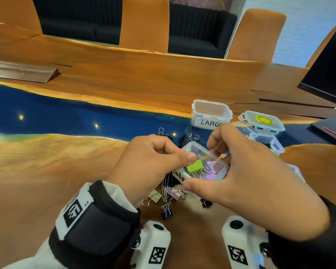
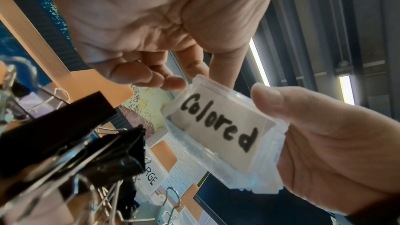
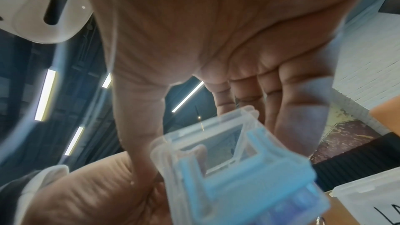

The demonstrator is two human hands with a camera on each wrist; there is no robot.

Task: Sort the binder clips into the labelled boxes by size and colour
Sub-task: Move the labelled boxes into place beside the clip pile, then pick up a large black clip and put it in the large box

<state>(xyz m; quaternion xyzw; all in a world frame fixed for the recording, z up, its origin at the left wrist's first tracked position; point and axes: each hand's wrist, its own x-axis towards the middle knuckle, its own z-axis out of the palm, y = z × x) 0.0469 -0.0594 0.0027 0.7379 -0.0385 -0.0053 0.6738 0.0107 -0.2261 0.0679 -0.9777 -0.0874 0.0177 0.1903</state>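
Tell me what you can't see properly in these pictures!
- LARGE box: head view, the right hand covers the label's last letter.
- Colored box: head view, the left hand hides most of its label; the left wrist view reads it.
- Clips under the box: hands hide most, so no count.
- Right wrist view: blurred, contents of the box unclear.

LARGE box [image 1: 211,115] label partly hidden, lid [image 3: 249,177] blurred

I see a wooden table [image 1: 124,78] with a blue band across it. On it lie a heap of binder clips [image 1: 168,199], an open box marked LARGE [image 1: 210,115], another clear box [image 1: 268,141] and a lid [image 1: 264,120].
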